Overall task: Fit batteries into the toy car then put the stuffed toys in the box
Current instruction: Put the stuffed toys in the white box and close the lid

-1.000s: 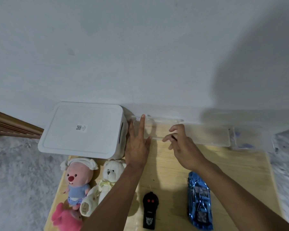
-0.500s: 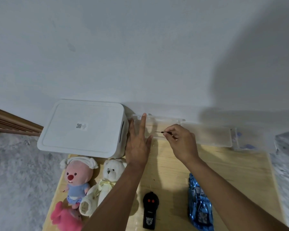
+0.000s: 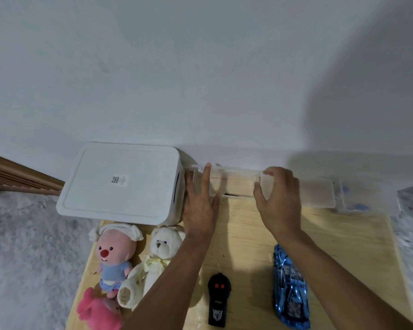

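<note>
A blue toy car (image 3: 290,289) lies on the wooden table (image 3: 343,246) at the front right, under my right forearm. Three stuffed toys sit at the front left: a pink-faced one in a blue shirt (image 3: 115,253), a white bear (image 3: 160,248) and a pink one (image 3: 98,313). Behind them stands the white box (image 3: 122,184) with its lid on. My left hand (image 3: 200,206) presses flat, fingers straight, on the left end of a clear plastic case (image 3: 231,181) by the wall. My right hand (image 3: 279,201) curls round the case's right end. A thin dark tool (image 3: 233,194) lies at the case's front edge.
A black remote control (image 3: 218,298) lies between my forearms. To the right of the case lie a clear flat lid (image 3: 317,194) and a small clear container (image 3: 353,196) with blue bits. Grey carpet (image 3: 29,246) borders the table's left side, and the white wall is close behind.
My right hand pinched the thin dark tool at the case half a second ago; it has let it go and moved right onto the case's end. My left hand stayed put.
</note>
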`<act>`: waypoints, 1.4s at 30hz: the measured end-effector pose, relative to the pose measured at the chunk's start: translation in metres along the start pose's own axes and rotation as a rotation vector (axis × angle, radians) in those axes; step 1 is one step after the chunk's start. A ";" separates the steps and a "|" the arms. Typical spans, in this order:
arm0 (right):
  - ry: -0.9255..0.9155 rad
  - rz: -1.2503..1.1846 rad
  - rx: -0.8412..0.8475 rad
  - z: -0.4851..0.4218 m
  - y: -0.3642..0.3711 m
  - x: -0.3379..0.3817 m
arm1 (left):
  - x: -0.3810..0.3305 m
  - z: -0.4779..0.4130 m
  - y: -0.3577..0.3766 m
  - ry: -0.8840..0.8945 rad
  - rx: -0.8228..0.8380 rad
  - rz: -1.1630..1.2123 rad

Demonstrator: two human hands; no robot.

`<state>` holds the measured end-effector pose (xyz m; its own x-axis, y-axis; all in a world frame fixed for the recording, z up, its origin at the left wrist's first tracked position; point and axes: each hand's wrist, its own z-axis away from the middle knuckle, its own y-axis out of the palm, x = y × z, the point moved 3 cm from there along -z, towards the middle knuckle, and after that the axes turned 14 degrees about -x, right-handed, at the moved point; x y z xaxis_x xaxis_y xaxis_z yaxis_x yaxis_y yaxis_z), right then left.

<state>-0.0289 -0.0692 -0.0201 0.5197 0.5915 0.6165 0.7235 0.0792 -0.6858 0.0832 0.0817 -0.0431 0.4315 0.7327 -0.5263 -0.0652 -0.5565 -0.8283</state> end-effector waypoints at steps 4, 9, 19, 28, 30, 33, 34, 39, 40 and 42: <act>-0.323 0.148 0.139 -0.009 0.012 0.000 | 0.002 0.006 -0.002 0.054 -0.032 0.073; -0.373 0.198 0.190 0.001 0.017 -0.012 | 0.014 0.025 0.005 0.098 -0.013 -0.030; -0.464 0.338 0.303 0.009 0.023 -0.012 | 0.019 0.026 0.012 0.132 0.218 -0.237; -0.361 0.312 0.581 -0.011 0.003 0.006 | -0.008 0.021 -0.022 0.163 0.286 -0.139; -0.205 0.134 0.551 -0.016 -0.010 0.025 | -0.022 0.015 -0.061 0.211 0.046 0.067; -0.067 -0.103 0.528 -0.015 -0.017 0.079 | -0.015 -0.013 -0.133 0.231 -0.305 0.171; -0.051 -0.142 0.538 -0.011 -0.016 0.101 | -0.002 -0.025 -0.154 0.190 -0.356 0.166; -0.041 -0.145 0.624 0.026 0.014 0.200 | 0.096 -0.078 -0.218 -0.070 -0.189 0.018; -0.022 -0.111 0.638 0.033 0.024 0.211 | 0.114 -0.083 -0.223 -0.092 -0.118 -0.036; 0.029 -0.024 0.651 0.043 0.042 0.224 | 0.145 -0.091 -0.225 -0.125 0.023 -0.117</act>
<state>0.0986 0.1012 0.0727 0.5252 0.5621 0.6389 0.3169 0.5676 -0.7599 0.2422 0.2777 0.0838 0.3223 0.8359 -0.4442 -0.0425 -0.4560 -0.8890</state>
